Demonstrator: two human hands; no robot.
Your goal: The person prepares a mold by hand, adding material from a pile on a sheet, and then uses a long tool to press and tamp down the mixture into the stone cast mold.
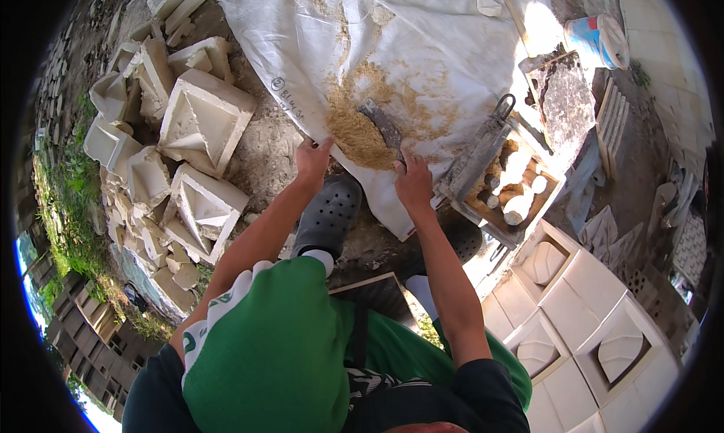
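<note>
A white woven plastic sheet (452,48) lies spread on the ground, with a heap of damp-looking tan sand (354,135) near its closest edge. My left hand (312,162) is closed at that edge, thumb and fingers pinching the sheet beside the heap. A flat grey scraper (382,124) rests across the right side of the sand. At its near end is my right hand (414,180), its fingers closed around that end; the exact grip is partly hidden. Sand is smeared over the sheet beyond the scraper.
Pale cast molds (204,120) are piled at the left. On the right stand a wooden box frame (554,184) holding rounded pieces, a paint bucket (596,42) and white patterned blocks (573,305). My grey clog (329,214) is close to the sheet.
</note>
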